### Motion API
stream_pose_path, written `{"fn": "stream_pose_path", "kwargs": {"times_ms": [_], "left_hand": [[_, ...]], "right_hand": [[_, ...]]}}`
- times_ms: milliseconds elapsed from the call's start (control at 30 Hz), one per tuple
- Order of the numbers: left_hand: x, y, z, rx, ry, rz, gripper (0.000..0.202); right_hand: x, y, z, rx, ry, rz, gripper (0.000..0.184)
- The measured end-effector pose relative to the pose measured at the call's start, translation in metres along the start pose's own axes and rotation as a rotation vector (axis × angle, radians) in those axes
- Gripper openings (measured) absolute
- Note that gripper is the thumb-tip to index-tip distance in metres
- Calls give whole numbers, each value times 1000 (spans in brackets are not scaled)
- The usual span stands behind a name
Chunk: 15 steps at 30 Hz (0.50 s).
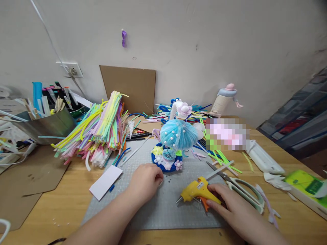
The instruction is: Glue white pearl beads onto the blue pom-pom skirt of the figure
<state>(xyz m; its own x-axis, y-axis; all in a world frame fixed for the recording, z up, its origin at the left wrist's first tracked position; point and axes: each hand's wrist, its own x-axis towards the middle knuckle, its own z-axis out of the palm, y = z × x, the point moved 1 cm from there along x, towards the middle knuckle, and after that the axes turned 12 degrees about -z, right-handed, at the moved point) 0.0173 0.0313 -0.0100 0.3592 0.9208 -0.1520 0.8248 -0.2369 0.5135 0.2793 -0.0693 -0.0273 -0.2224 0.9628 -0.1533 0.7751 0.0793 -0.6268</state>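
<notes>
My right hand [231, 204] is wrapped around the handle of a yellow hot glue gun [195, 190]. Its metal nozzle points left and a glue stick juts from the back. My left hand [146, 180] is closed in a pinch just above the grey cutting mat [143, 214]; a tiny pale edge shows at the fingertips, too small to name. Beyond that hand stands a pipe-cleaner craft piece with a fluffy blue dome [178, 134] dotted with white pearls. Its dark blue round base [167, 168] carries small white, pink and yellow flowers.
Scissors [242, 190] lie right of the glue gun. A large bundle of pastel pipe cleaners [99, 132] rests left, beside a metal container [48, 126] of sticks. A white card [106, 182] lies on the mat's left edge. A bottle [223, 98] stands at the back right.
</notes>
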Motion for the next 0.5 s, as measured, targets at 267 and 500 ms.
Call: {"fn": "stream_pose_path", "kwargs": {"times_ms": [267,500], "left_hand": [[-3,5,-8,-150,24,-29,19],[-8,0,-20,-595,27,-161,4]], "right_hand": [[-7,3,-4,159,295,5,38],[-21,3,-22,886,409,16,29]]}}
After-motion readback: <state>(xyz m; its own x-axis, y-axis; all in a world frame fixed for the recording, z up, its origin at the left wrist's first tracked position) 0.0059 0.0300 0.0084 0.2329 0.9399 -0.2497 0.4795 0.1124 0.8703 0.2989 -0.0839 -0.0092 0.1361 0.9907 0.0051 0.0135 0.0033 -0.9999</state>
